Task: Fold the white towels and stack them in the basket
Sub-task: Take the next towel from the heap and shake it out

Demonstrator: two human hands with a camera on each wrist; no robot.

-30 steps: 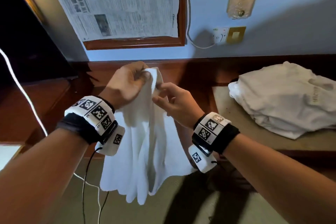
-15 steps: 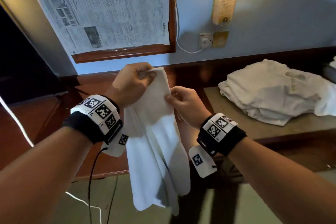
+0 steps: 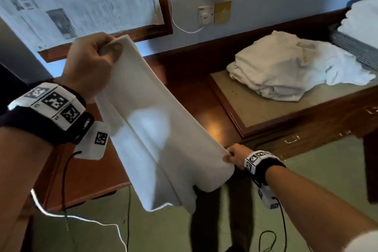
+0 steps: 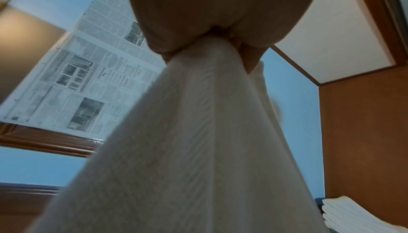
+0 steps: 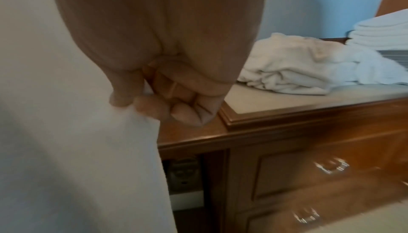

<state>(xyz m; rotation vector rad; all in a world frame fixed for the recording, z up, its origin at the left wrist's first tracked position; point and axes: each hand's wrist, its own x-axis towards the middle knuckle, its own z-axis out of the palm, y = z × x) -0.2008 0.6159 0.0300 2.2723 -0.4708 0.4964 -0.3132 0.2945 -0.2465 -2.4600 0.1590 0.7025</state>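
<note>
Head view: left hand [image 3: 90,63] grips the soft white towel [image 3: 155,129] upper left, right hand [image 3: 235,155] pinches its lower edge, centre frame. Left wrist: ribbed weave fans downward. Right wrist: crumpled towels [image 5: 298,69] on wooden tabletop [image 5: 264,104].

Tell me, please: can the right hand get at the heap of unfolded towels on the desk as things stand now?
Probably not yet. The right hand pinches the lower edge of the white towel, so its grip is taken. Nothing shows between it and the heap of unfolded towels.
</note>
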